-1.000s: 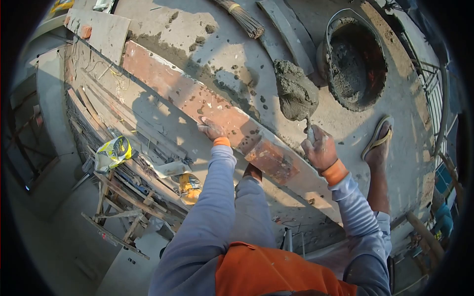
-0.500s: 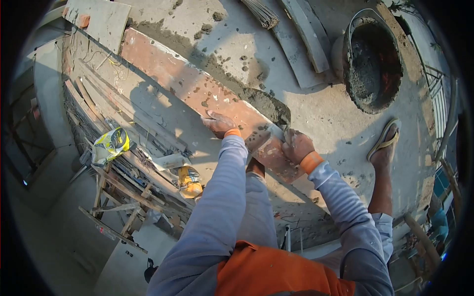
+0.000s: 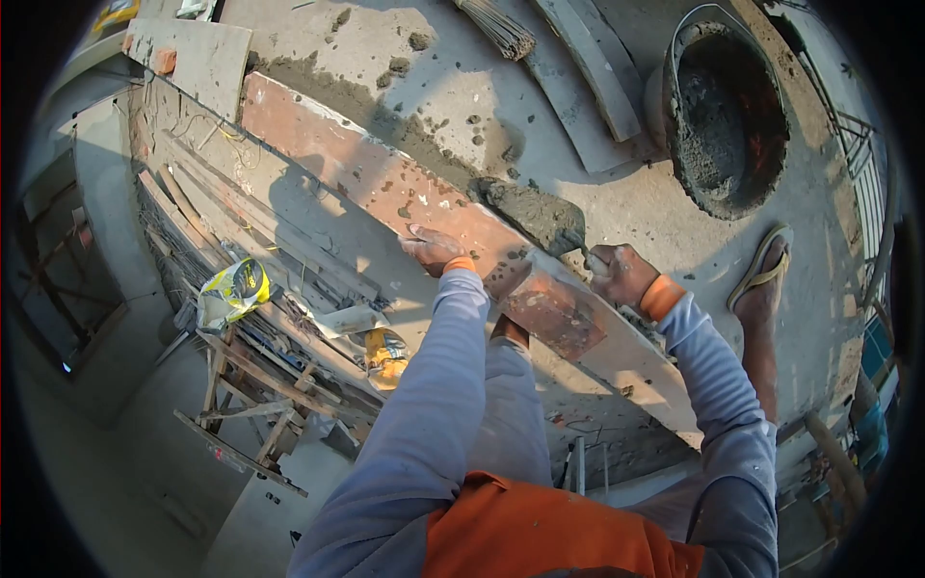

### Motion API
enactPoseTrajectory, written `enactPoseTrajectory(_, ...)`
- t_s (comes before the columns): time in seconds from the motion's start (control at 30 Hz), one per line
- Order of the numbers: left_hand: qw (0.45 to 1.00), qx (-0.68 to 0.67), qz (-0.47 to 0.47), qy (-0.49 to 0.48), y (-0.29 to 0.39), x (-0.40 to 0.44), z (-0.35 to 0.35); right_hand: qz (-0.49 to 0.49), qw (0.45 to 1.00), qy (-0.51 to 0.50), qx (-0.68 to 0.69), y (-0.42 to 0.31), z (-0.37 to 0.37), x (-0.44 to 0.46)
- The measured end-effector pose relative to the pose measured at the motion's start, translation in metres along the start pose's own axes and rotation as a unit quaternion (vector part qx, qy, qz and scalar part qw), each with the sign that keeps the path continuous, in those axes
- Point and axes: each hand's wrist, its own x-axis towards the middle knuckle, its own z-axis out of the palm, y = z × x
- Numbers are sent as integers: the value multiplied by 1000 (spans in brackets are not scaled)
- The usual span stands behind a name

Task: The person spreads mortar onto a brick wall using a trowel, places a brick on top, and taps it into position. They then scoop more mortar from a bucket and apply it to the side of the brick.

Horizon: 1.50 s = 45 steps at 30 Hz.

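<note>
My right hand [image 3: 623, 275] is closed round the handle of a trowel [image 3: 570, 241], whose blade is coated in grey mortar. Wet mortar [image 3: 530, 210] lies on the floor along the far edge of a long reddish board [image 3: 385, 178], and the trowel touches its near end. On the board's near edge rests my left hand [image 3: 433, 249], fingers spread and holding nothing. A darker rectangular patch [image 3: 556, 310] marks the board between my two hands.
A bucket of mortar [image 3: 723, 120] stands at the upper right, beside loose planks [image 3: 593, 72] and a bundle of thin sticks [image 3: 496, 29]. Wood scraps [image 3: 260, 332], a yellow bag [image 3: 234, 289] and a yellow container [image 3: 385, 358] lie left. My sandalled foot [image 3: 761, 275] is at the right.
The mortar heaped on the trowel a second ago now lies along the board's far edge. My right hand moved left to the board, then slightly back right.
</note>
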Motion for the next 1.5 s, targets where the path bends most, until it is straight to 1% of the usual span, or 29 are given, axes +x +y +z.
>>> enactPoseTrajectory(0.03,1000,-1,0,-1,10,-1,-5,1,1000,1,-1,-5,-6,-8)
enactPoseTrajectory(0.1,996,-14,-83,-35,26,-6,-13,-30,998,45,39,-15,-15,-30)
enactPoseTrajectory(0.17,996,-19,-81,-40,30,-9,-17,-15,998,63,-11,-15,-13,-44)
enactPoseTrajectory(0.2,996,-24,-75,-41,31,-9,-17,-109,967,172,-153,0,-3,-47)
enactPoseTrajectory(0.23,996,-25,-78,-43,27,-7,-15,-200,896,272,-289,14,10,-48)
enactPoseTrajectory(0.27,995,-32,-77,-47,16,-6,-7,-139,882,324,-314,27,31,-48)
enactPoseTrajectory(0.3,995,-39,-76,-50,9,-4,-4,-140,882,323,-314,32,48,-50)
enactPoseTrajectory(0.37,996,-26,-79,-42,23,-7,-13,37,934,284,-216,31,71,-49)
enactPoseTrajectory(0.4,996,-14,-79,-36,33,-8,-17,100,948,114,-278,10,61,-51)
enactPoseTrajectory(0.43,996,-14,-78,-34,41,-8,-20,98,949,114,-278,8,62,-53)
enactPoseTrajectory(0.5,997,-23,-76,-21,48,-11,-26,-56,962,182,-194,3,68,-60)
enactPoseTrajectory(0.53,996,-18,-82,-18,47,-13,-30,-121,941,242,-205,1,66,-54)
enactPoseTrajectory(0.57,996,-11,-82,-22,48,-14,-32,-123,942,237,-205,-1,61,-50)
enactPoseTrajectory(0.63,997,-12,-77,-25,55,-12,-30,-71,964,239,-91,-4,42,-40)
enactPoseTrajectory(0.7,989,-24,-135,-47,58,-11,-32,-81,965,235,-79,-9,22,-25)
enactPoseTrajectory(0.73,989,-21,-136,-45,58,-12,-34,-8,965,247,-85,-12,15,-20)
enactPoseTrajectory(0.77,994,-11,-104,-30,62,-13,-37,67,960,258,-92,-12,11,-17)
enactPoseTrajectory(0.8,997,-3,-70,-16,68,-14,-38,65,960,255,-98,-8,9,-15)
enactPoseTrajectory(0.83,997,-1,-70,-17,70,-14,-39,66,960,255,-97,-1,5,-14)
enactPoseTrajectory(0.9,998,-11,-65,-22,72,-15,-41,33,995,89,-12,6,-6,-12)
enactPoseTrajectory(0.97,997,0,-66,-25,74,-15,-45,5,996,77,-45,3,-8,-10)
enactPoseTrajectory(1.03,997,5,-67,-26,76,-13,-42,133,974,71,-169,-2,-11,-10)
enactPoseTrajectory(1.07,998,12,-59,-22,72,-13,-40,157,961,24,-224,16,-4,-5)
enactPoseTrajectory(1.1,998,20,-51,-18,70,-14,-40,160,961,22,-225,29,6,1)
enactPoseTrajectory(1.13,998,20,-52,-20,75,-14,-42,148,958,-3,-245,37,14,9)
enactPoseTrajectory(1.2,986,-27,-146,-76,81,-12,-46,120,961,-40,-245,41,24,19)
enactPoseTrajectory(1.4,995,-3,-93,-44,58,-11,-32,85,956,-137,-246,10,-22,16)
enactPoseTrajectory(1.43,995,-6,-93,-45,57,-11,-31,70,949,-163,-259,3,-33,14)
enactPoseTrajectory(1.5,987,-9,-139,-83,58,-10,-33,60,950,-156,-264,-6,-45,4)
